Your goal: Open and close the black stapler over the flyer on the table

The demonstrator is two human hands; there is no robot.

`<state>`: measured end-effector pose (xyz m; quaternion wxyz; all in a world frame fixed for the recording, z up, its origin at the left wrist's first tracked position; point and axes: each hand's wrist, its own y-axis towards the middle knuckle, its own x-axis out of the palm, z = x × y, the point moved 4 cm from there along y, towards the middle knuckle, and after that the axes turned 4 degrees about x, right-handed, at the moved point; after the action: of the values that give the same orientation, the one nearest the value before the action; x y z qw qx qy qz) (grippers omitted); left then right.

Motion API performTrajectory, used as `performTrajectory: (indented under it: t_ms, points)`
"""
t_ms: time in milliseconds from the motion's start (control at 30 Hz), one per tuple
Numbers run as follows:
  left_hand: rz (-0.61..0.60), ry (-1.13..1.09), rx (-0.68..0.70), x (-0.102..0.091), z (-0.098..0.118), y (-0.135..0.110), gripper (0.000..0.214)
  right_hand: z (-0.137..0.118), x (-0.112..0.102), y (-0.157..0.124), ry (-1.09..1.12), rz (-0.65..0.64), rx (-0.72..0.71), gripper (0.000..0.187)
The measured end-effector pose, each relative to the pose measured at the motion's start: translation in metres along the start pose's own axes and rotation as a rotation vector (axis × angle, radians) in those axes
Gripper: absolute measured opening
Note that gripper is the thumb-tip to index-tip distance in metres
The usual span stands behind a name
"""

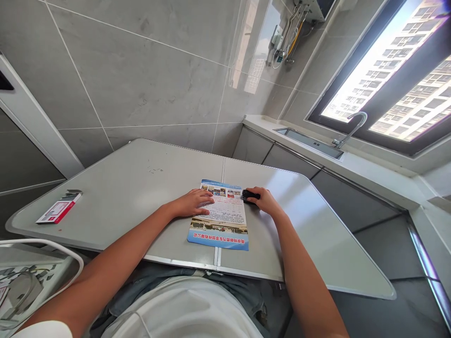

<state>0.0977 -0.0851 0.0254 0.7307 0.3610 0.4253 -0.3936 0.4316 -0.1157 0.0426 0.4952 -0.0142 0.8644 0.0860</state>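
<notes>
A printed flyer [220, 220] with a blue border lies flat in the middle of the grey folding table [141, 188]. My left hand [192, 203] rests flat on the flyer's left edge, fingers stretched out over the paper. My right hand [265, 201] is closed on a small black object [249, 195] at the flyer's upper right corner. I cannot make out what the black object is.
A red and white box [59, 209] with small dark pieces beside it lies at the table's left end. A counter with a sink [306, 138] and faucet [352, 126] runs under the window on the right. A white rack [31, 277] stands at my lower left.
</notes>
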Motion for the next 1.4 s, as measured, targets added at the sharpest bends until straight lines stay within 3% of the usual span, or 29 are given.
performTrajectory:
  t_ms: [400,567,800,900,967,1067,1233,1333,1400]
  points:
    - [-0.015,-0.011,-0.012,0.005,-0.006,0.0,0.051,-0.033,0.014,0.007,-0.342,-0.036,0.059,0.029]
    - [-0.009,0.012,-0.001,0.002,-0.004,-0.001,0.049,-0.033,0.0,-0.003,-0.31,0.0,0.034,0.035]
    - [-0.016,0.021,0.002,-0.002,0.0,-0.001,0.048,-0.009,-0.036,-0.016,-0.238,0.314,0.284,0.026]
    - [-0.013,0.017,0.002,-0.002,0.0,-0.001,0.047,-0.014,-0.042,-0.017,-0.207,0.434,0.322,0.025]
    - [-0.011,0.012,0.009,-0.002,0.0,-0.002,0.046,-0.029,-0.038,-0.017,-0.164,0.468,0.266,0.026]
    - [0.026,-0.001,0.029,-0.002,0.0,-0.001,0.041,-0.065,-0.017,-0.016,0.004,0.389,0.071,0.022]
    - [0.254,0.004,-0.068,-0.015,-0.003,0.001,0.032,-0.127,0.041,-0.02,0.194,0.053,-0.114,0.018]
    - [0.354,0.014,-0.138,-0.022,-0.005,0.0,0.031,-0.142,0.058,-0.027,0.222,-0.025,-0.135,0.019]
    - [0.37,0.014,-0.153,-0.022,-0.005,-0.001,0.031,-0.138,0.059,-0.033,0.231,-0.057,-0.118,0.019]
